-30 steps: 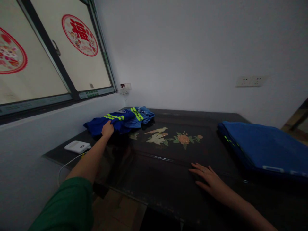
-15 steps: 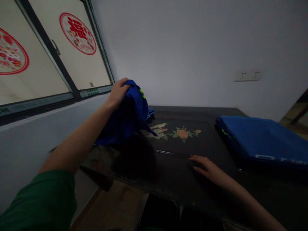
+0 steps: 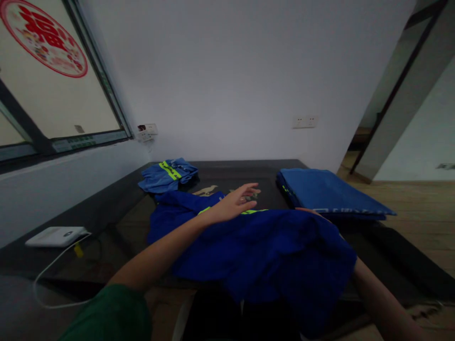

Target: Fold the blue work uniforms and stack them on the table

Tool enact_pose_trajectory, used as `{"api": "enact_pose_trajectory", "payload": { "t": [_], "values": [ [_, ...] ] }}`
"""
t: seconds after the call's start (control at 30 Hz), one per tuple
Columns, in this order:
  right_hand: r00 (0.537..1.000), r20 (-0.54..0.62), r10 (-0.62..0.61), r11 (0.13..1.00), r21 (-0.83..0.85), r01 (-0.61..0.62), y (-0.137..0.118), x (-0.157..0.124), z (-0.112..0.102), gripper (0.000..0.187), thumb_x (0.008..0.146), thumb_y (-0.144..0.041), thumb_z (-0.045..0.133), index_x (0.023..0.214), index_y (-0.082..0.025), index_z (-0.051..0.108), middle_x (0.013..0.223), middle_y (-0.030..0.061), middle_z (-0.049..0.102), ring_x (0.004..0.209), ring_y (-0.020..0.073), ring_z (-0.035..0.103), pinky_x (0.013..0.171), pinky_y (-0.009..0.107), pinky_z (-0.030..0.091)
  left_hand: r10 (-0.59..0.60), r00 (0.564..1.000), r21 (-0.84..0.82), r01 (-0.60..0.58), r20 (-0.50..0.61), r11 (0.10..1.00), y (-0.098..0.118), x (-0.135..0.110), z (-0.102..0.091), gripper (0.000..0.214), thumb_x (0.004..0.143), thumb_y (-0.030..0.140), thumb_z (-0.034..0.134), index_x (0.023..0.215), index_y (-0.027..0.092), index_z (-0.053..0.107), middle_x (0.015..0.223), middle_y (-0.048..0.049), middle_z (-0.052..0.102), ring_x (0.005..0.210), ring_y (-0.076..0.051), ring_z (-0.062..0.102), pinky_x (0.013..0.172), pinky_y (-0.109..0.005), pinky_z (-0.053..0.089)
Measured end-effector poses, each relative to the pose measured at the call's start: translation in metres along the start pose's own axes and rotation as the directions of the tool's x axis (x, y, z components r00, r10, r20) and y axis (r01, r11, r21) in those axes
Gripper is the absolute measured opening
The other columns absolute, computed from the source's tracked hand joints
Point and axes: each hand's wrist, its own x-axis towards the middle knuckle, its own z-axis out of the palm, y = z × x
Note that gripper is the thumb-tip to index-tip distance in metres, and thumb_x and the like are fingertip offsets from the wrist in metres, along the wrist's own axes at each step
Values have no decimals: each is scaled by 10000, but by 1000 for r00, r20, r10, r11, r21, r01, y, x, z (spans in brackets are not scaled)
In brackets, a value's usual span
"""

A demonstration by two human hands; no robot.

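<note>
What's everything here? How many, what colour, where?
garment: one, dark blue, front
other garment: one, lighter blue, back left
folded pile: one, blue, table right
table: one, black, centre
bird picture: one, pale, tabletop
gadget: one, white, table left
cable: one, white, at gadget
window: one, dark-framed, left
sticker: one, red, window
sockets: two sets, white, wall
back wall: one, pale, behind
floor: one, brown, right
sleeve: one, green, bottom left
left hand: one, over garment
right hand: one, mostly hidden by garment

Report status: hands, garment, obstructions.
Left hand open over dark-blue garment. Right hand mostly hidden by it, grip unclear. Garment rumpled, overhanging near side of table. Folded blue stack close on right.
</note>
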Motion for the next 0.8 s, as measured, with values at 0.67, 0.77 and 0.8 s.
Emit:
{"api": "enact_pose_trajectory", "payload": {
  "t": [0.67, 0.77, 0.8],
  "values": [
    [979, -132, -157, 937, -334, 105, 21, -121, -19, 562, 747, -461, 671, 1259, -270, 540, 1305, 93, 555, 1212, 309, 521, 1014, 468, 449, 410, 837, 846, -481, 364, 231, -73, -179, -19, 208, 896, 120, 503, 1035, 222, 619, 946, -61, 654, 837, -164, 592, 722, -274, 462],
    [958, -233, -164, 941, -330, 81, 26, -109, -4, 368, 793, -522, 585, 1041, -256, 639, 1079, 80, 656, 1078, 289, 599, 948, 449, 486, 476, 794, 818, -527, 378, 230, -57, -176, -16, 167, 922, 110, 469, 960, 183, 614, 816, -32, 653, 705, -127, 582, 593, -220, 428],
    [959, -241, -148, 951, -302, 70, 25, -107, -4, 344, 795, -545, 570, 954, -252, 655, 1000, 71, 672, 1029, 284, 618, 915, 432, 503, 477, 789, 797, -547, 388, 256, -47, -177, -16, 164, 925, 112, 468, 958, 180, 613, 792, -26, 654, 674, -121, 579, 562, -214, 416]
  ]
}}
